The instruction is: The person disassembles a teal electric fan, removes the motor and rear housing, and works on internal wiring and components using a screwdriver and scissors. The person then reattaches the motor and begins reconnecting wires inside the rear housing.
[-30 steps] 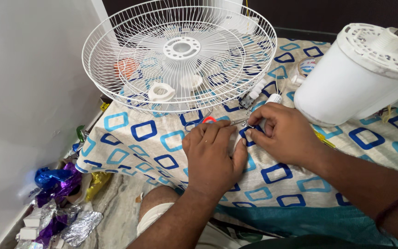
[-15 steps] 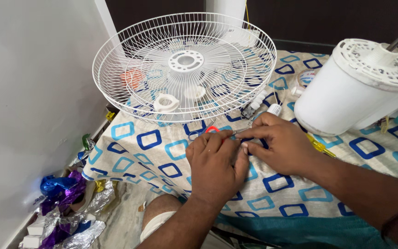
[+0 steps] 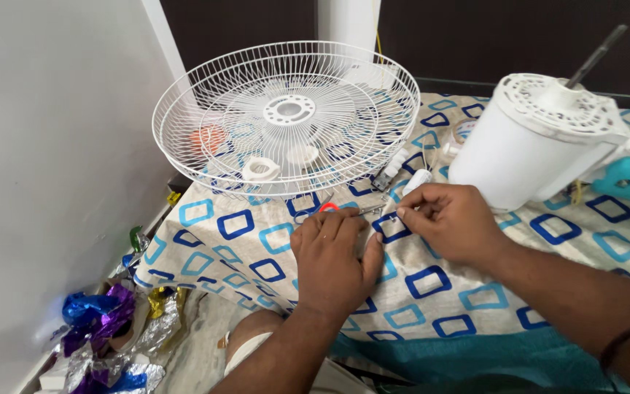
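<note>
Two hands rest on a cloth (image 3: 271, 255) with blue and teal squares that covers the surface. The left hand (image 3: 333, 259) lies flat, palm down, fingers nearly straight and pressed on the cloth; it does not seem to grip anything. The right hand (image 3: 450, 222) has its fingertips pinched together on something very small, too small to tell what it is. Between the two hands, just past the left fingertips, lies a thin metal tool (image 3: 340, 211) with a bit of red on it; it looks like little pliers or tweezers, but this is hard to see. A big white fan grille (image 3: 286, 117) sits behind the hands, and small white parts (image 3: 260, 169) lie under it. A white fan motor housing (image 3: 530, 149) with a metal shaft stands near the right hand. Shiny foil wrappers (image 3: 103, 321) lie on the floor at the left. The tiny thing could slip from the pinch and get lost in the busy pattern, or roll off the edge to the floor. The soft cloth could bunch up and make small parts slide.
</note>
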